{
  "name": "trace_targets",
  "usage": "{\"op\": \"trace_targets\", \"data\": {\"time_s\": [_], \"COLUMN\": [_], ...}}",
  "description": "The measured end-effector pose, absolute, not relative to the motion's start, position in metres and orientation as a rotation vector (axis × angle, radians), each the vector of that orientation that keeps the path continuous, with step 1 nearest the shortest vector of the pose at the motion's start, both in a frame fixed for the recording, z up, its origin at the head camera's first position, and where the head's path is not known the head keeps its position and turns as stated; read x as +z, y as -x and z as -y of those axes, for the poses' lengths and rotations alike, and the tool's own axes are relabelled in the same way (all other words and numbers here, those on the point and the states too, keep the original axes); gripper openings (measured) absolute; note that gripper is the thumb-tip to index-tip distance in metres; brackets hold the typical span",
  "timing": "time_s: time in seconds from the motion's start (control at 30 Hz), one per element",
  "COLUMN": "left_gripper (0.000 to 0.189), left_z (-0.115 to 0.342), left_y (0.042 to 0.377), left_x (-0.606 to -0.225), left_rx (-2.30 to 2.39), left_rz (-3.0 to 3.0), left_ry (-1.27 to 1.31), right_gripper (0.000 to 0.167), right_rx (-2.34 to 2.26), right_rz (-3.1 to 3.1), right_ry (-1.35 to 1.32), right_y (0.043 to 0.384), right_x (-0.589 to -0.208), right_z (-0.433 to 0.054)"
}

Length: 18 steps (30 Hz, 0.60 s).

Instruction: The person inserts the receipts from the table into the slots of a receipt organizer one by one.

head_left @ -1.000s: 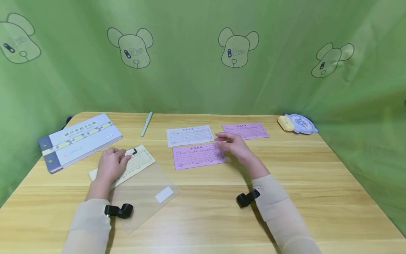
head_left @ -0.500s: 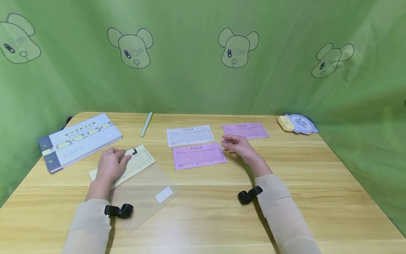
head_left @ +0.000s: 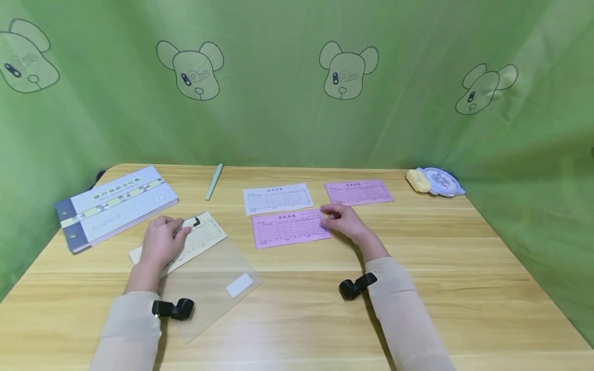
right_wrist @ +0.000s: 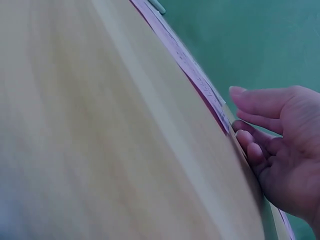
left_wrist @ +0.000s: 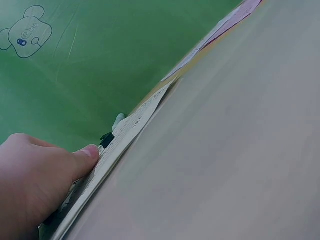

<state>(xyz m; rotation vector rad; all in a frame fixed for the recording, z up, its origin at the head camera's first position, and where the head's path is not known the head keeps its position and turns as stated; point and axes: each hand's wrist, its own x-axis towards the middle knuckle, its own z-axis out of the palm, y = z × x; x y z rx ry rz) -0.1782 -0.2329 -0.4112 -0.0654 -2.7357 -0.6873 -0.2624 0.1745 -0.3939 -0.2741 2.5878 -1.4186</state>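
On the left of the table, my left hand (head_left: 161,243) rests on a cream printed slip (head_left: 204,237). Its fingers are curled, and its thumb and forefinger pinch a small black and silver binder clip (head_left: 197,221) lying on the slip; the palm hides part of both. Beneath lies a clear plastic sheet (head_left: 209,288) with a white label. My right hand (head_left: 345,222) is at the right edge of the front pink slip (head_left: 287,228). In the right wrist view, the thumb of the right hand (right_wrist: 280,140) stands apart from the loosely bent fingers, with nothing gripped between them.
A white slip (head_left: 278,199) and another pink slip (head_left: 359,192) lie farther back. A blue-white ledger (head_left: 118,206) is at the left, with a pale green pen (head_left: 214,182) nearby. A yellow block (head_left: 418,181) sits beside a blue clock-like object (head_left: 443,182) at back right.
My right hand first drew back slightly to the right, then came left and lower to the front pink slip's edge. The left hand and the slips stay in place.
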Motion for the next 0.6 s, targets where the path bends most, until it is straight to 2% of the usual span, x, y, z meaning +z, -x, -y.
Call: {"op": "trace_targets", "data": {"time_s": [0.37,0.6], "left_gripper": [0.037,0.038], "left_z": [0.232,0.232], "left_y": [0.177,0.178], "left_x": [-0.409,-0.409], "left_rx": [-0.69,-0.69], "left_rz": [2.744,2.752], "left_ry": [0.044,0.035], "right_gripper": [0.055,0.048], "right_rx": [-1.075,-1.057], "right_rz": [-2.798,-2.821], "right_ry": [0.43,0.435], "right_y": [0.258,0.256], "right_x": [-0.393,-0.394], "right_z": [-0.164,-0.162]}}
